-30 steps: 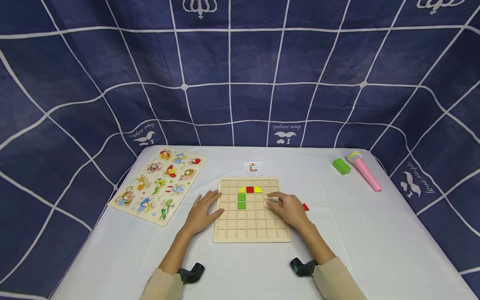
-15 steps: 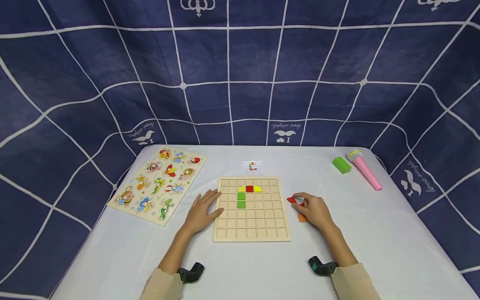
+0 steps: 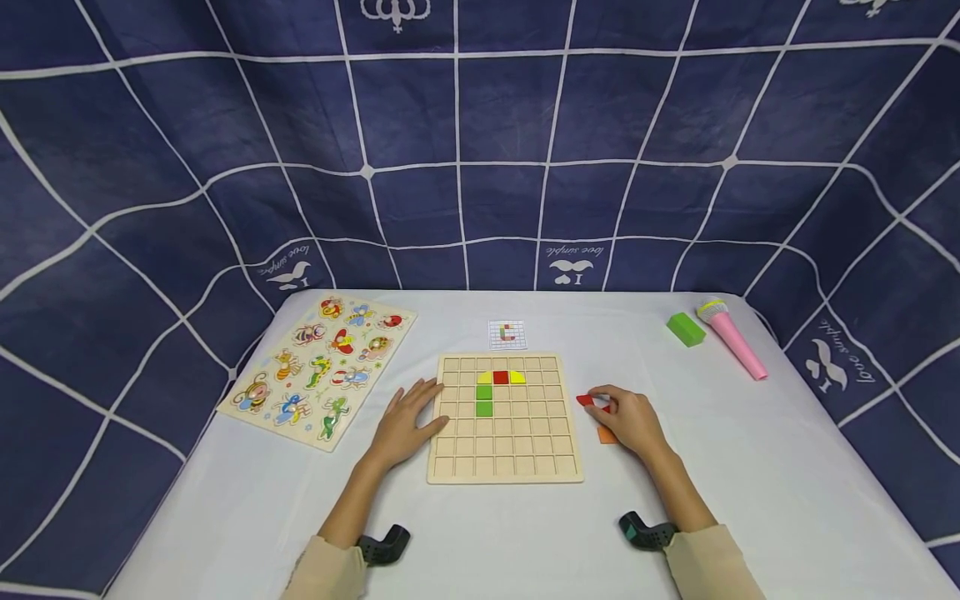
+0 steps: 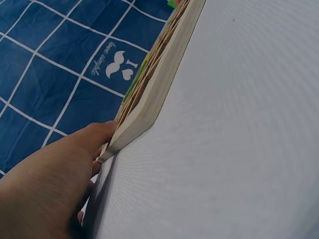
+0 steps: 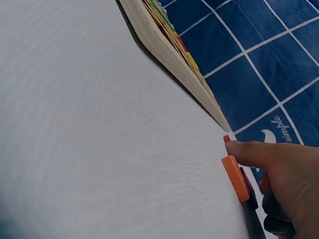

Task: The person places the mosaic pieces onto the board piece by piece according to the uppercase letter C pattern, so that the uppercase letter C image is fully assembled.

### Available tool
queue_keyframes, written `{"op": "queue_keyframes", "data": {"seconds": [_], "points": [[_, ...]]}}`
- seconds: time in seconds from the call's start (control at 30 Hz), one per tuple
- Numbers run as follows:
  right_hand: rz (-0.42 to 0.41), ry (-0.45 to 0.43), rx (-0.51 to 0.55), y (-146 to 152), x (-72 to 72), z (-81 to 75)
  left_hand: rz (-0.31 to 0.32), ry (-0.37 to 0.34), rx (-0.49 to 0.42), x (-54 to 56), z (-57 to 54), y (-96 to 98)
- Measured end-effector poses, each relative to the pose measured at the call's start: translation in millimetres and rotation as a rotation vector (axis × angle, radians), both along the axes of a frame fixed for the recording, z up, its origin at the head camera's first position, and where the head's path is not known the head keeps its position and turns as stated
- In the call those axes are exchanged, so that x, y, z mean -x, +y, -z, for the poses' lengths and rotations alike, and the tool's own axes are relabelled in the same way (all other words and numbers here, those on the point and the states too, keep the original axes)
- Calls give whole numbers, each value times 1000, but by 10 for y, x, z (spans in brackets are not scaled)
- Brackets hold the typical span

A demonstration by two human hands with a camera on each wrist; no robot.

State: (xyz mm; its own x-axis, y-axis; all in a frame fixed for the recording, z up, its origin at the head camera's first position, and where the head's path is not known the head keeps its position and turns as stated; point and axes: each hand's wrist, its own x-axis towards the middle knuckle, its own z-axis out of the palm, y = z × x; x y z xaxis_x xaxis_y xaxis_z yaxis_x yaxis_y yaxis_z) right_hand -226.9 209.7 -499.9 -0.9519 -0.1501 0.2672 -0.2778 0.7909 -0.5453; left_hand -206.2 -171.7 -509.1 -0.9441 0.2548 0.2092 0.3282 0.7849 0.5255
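A pale wooden grid board [image 3: 525, 467] lies on the table. In its cells sit two green tiles [image 3: 484, 400], a red tile [image 3: 501, 377] and two yellow rounded tiles [image 3: 517, 378]. My left hand [image 3: 403, 427] rests at the board's left side, its fingers extended and fingertips right at the edge. Right of the board, my right hand [image 3: 630, 421] pinches a small red tile [image 3: 584, 401] between thumb and fingers. An orange tile [image 3: 607, 435] lies close by its thumb. Another red tile is mostly hidden under that hand. In the right wrist view, the thumb tip meets the red tile [image 5: 227, 139].
Behind the board lies a small card [image 3: 507, 335] with a coloured grid pattern. An insect puzzle board [image 3: 315, 375] lies at the left. Toward the back right are a green block [image 3: 686, 330] and a pink toy microphone [image 3: 738, 343]. A blue checked cloth hangs around the table.
My right hand has moved from over the board's right side out to the loose tiles beside it and now pinches a red one. My left hand has stayed in place.
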Motion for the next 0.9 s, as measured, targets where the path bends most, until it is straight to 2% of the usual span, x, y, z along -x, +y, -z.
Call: {"op": "queue_keyframes", "data": {"seconds": [0.17,0.37,0.5,0.67,0.9], "points": [[24,7,-3,-8,-2,-13,-1,0,-5,-1,-6,3],[12,104,16,-135,-37,-75,-5,13,-6,0,8,2],[-27,160,20,-330,-90,-140,-4,2,-3,-6,6,3],[-76,184,48,-615,-162,-207,1,-11,-5,-6,-5,0],[-126,216,85,-1008,-239,-193,6,-6,-1,3,-8,-3]]}}
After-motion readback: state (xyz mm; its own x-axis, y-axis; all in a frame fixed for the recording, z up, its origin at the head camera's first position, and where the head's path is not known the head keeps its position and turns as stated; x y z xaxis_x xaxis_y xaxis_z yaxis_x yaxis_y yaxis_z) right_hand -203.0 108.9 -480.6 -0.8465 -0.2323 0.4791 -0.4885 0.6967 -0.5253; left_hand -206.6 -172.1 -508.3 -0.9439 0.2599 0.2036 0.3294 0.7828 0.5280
